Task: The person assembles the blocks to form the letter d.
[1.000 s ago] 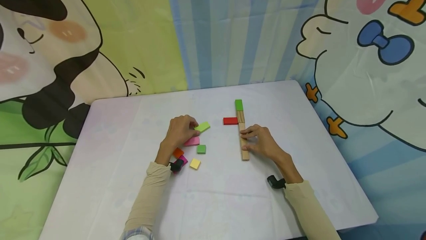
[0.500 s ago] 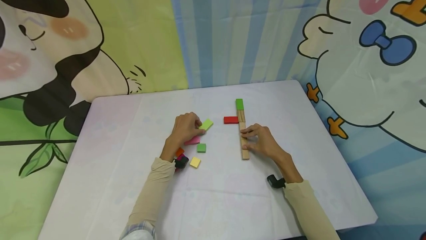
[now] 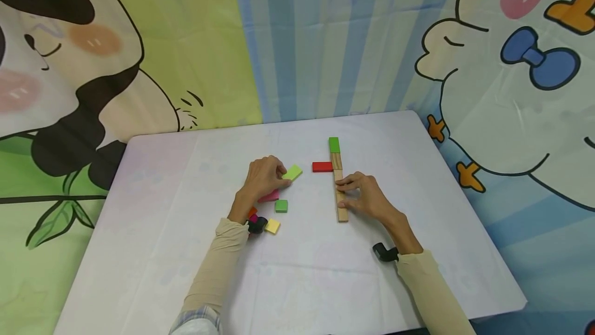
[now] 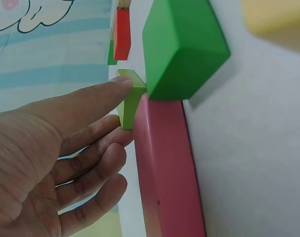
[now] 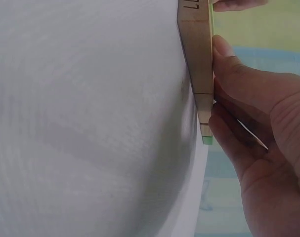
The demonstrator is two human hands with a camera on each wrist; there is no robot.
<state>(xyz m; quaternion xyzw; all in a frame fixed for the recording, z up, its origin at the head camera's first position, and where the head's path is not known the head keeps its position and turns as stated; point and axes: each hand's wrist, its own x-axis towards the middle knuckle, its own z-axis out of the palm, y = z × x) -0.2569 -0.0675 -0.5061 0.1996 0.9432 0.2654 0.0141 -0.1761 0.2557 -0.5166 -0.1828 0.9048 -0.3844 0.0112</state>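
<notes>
In the head view my left hand (image 3: 264,176) pinches a light green block (image 3: 294,172) by its left end. Close up in the left wrist view, the thumb lies on one side of this block (image 4: 131,106) and fingertips on the other. My right hand (image 3: 368,195) rests its thumb and fingertips on a row of plain wooden blocks (image 3: 342,213). That row runs away from me and ends in a green block (image 3: 333,144). A red block (image 3: 322,166) lies crosswise against the row's left side.
Below the left hand lie a pink block (image 3: 269,196), a green block (image 3: 281,206) and a yellow block (image 3: 272,226). Orange (image 3: 252,212) and magenta pieces show partly behind the left wrist camera (image 3: 257,225). All lie on a white-covered table (image 3: 139,252) before a cartoon-printed backdrop.
My left hand has moved a little to the right and away from me, with the light green block in its fingers. The right hand and the row have stayed put.
</notes>
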